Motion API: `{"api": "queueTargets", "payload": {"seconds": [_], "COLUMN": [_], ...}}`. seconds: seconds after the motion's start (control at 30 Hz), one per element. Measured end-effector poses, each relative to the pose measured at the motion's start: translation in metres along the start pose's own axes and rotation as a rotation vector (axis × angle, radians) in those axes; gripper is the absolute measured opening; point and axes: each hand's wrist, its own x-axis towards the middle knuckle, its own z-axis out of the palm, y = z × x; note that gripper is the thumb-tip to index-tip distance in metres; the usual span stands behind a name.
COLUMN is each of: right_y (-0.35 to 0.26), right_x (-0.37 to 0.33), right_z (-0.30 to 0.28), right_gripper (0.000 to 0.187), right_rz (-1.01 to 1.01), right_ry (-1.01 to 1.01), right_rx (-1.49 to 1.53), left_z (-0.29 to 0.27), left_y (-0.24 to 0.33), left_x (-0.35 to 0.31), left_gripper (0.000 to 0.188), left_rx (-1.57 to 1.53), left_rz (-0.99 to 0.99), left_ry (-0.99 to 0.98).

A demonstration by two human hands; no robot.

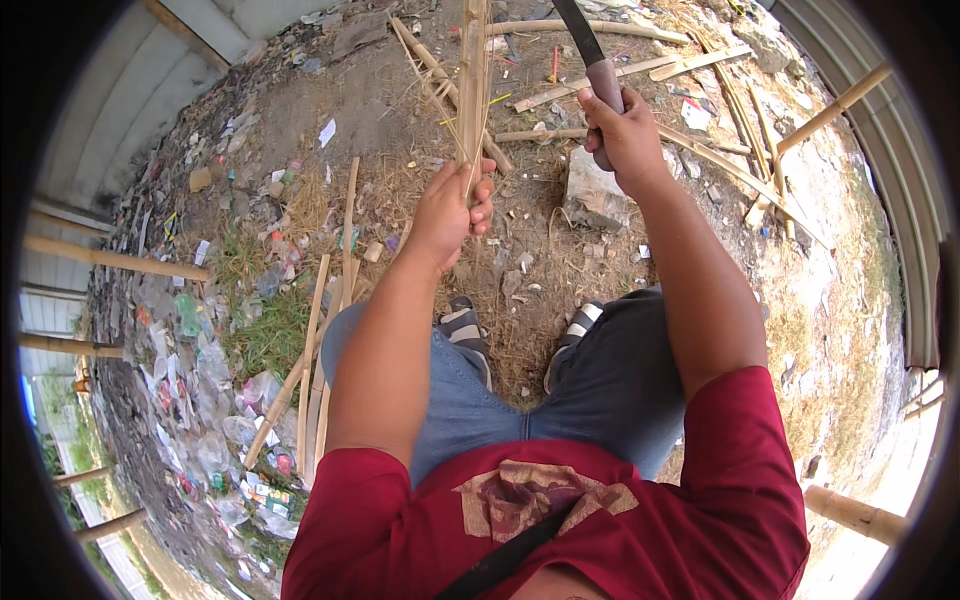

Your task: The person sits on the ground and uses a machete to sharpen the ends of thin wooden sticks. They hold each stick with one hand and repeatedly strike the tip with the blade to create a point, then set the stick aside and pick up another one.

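Closed around the lower end of a long split bamboo strip (pixel 473 90) is my left hand (pixel 452 212). The strip stands nearly upright in the view, with thin fibres splaying along its sides, and its far end runs out at the top edge. My right hand (pixel 630 140) grips the brown handle of a machete (pixel 604 84). Its dark blade points up and leftward past the top edge, so the tip is out of sight. The blade is apart from the bamboo, to its right. A rough grey stone block (pixel 597 190) sits on the ground just below my right hand.
Loose bamboo pieces (pixel 590 28) lie ahead, and more strips (pixel 312 350) lean beside my left knee. Plastic litter (pixel 210 440) covers the ground at left. Bamboo poles (pixel 120 258) and corrugated metal sheets (pixel 120 110) border the sides. A bamboo pole (pixel 855 515) is at lower right.
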Motion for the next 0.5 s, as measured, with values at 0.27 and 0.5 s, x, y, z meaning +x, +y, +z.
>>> {"api": "queueTargets", "payload": {"seconds": [0.27, 0.5], "right_y": [-0.019, -0.034], "right_x": [-0.016, -0.022], "right_z": [0.002, -0.002], "right_gripper": [0.047, 0.047], "right_rz": [-0.013, -0.101], "right_ry": [-0.043, -0.007], "right_rx": [0.151, 0.202], "left_z": [0.033, 0.033], "left_y": [-0.055, -0.072], "left_x": [0.008, 0.011], "left_gripper": [0.025, 0.026], "left_rx": [0.123, 0.314], "left_rz": [0.375, 0.494], "left_ry": [0.025, 0.066]}}
